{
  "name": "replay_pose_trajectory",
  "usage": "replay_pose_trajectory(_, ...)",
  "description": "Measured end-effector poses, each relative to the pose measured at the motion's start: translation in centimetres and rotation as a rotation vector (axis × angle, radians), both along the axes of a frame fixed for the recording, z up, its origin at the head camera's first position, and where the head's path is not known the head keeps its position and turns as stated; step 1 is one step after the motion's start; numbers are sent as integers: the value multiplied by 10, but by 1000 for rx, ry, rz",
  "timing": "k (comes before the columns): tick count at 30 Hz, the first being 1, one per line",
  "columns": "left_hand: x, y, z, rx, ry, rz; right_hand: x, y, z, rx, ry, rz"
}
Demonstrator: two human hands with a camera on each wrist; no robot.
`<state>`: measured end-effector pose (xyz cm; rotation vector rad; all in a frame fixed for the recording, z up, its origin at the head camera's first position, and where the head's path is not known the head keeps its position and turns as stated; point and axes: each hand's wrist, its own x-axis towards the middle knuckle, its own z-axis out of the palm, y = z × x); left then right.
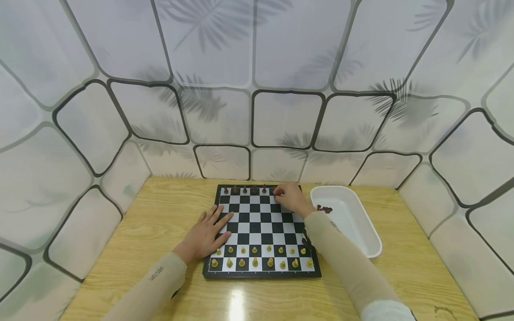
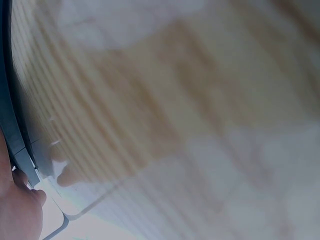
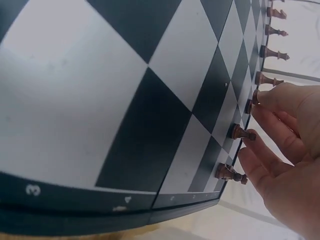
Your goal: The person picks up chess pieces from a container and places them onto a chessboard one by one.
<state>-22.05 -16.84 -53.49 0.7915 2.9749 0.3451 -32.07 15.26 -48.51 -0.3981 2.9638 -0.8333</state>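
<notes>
A chessboard (image 1: 254, 228) of black and white squares lies on the table. My left hand (image 1: 206, 234) rests on its left edge, fingers spread; part of the left hand (image 2: 22, 212) shows low in the left wrist view beside the dark board edge (image 2: 9, 115). At the far row my right hand (image 1: 292, 198) pinches a small brown chess piece (image 3: 256, 96), mostly covered by the fingertips. Other brown pieces, such as one chess piece (image 3: 274, 53), stand upright along that row. Near the right fingers are two more, including a chess piece (image 3: 241, 133).
Two rows of yellow chess pieces (image 1: 254, 262) stand along the board's near side. To the right, a white tray (image 1: 371, 240) holds several small brown pieces (image 1: 324, 208), partly behind the right sleeve. Patterned walls (image 1: 287, 118) rise behind the wooden table (image 1: 168, 196) and at both sides.
</notes>
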Motion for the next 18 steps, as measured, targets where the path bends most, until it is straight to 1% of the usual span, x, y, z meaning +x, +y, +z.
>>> replay_pose_trajectory(11,0,-1,0,-15,-6,2,0,-2,-3,-3,8,2)
replay_pose_trajectory(18,0,0,1,-4,-3,-1,-1,-2,-7,-8,7,9)
